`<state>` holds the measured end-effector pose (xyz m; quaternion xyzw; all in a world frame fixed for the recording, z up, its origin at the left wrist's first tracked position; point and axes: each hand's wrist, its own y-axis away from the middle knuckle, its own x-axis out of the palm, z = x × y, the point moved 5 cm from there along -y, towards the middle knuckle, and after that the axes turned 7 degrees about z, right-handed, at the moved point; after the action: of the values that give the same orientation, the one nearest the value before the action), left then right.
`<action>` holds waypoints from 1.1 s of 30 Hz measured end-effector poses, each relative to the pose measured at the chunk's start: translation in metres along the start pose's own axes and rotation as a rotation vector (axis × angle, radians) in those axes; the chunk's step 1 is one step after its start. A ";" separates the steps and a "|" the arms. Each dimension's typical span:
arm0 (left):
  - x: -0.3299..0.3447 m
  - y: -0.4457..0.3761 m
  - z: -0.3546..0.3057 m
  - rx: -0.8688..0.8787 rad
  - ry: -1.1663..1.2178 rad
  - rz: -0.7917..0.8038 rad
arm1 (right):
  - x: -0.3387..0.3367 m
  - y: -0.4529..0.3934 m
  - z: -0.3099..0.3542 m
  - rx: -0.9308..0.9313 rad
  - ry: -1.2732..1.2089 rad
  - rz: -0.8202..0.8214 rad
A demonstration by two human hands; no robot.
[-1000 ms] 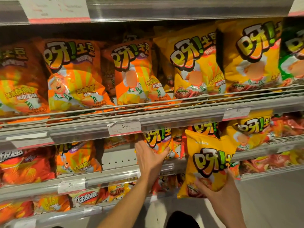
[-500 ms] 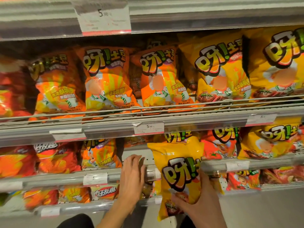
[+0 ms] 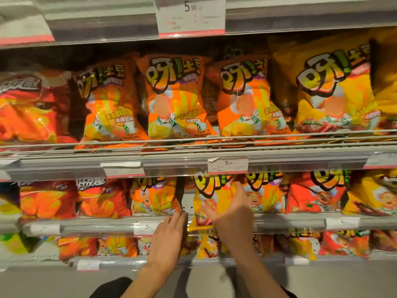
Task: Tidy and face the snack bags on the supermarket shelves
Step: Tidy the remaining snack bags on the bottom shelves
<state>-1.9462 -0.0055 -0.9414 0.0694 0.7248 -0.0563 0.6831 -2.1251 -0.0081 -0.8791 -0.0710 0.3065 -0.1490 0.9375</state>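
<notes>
The glossy yellow foil snack bag (image 3: 211, 203) stands in a gap on the grey metal middle shelf (image 3: 90, 225), between an orange striped foil bag (image 3: 154, 196) on its left and another orange cartoon-chef bag (image 3: 263, 196) on its right, its bottom seam hanging over the shelf's front rail. The right hand (image 3: 231, 214) has its grip on the bag's front and right edge, fingers curled up the side toward the top and thumb spread across the printed face, so it holds the bag rather than merely touching it. The left hand (image 3: 169, 235) lies with straight, relaxed fingers against the front rail just beside the bag's lower left corner, holding nothing. Such a bag looks light and air-puffed, so it should weigh little but will dent, crumple and slide on its slick film; the contents are likely brittle and would crush under a hard squeeze. The sounder places to hold it appear to be the flat crimped seams at top and bottom, or a broad open palm on the face, rather than a pinch in the puffed middle. The bag probably needs its base nudged behind the rail to stand upright and face forward.
</notes>
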 end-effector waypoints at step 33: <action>-0.002 -0.005 -0.016 -0.029 0.084 -0.124 | 0.060 -0.029 -0.017 0.039 0.127 -0.066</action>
<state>-1.9630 -0.0080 -0.9382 0.0165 0.7563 -0.0851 0.6484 -2.0961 -0.0561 -0.9197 -0.0533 0.3598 -0.1898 0.9119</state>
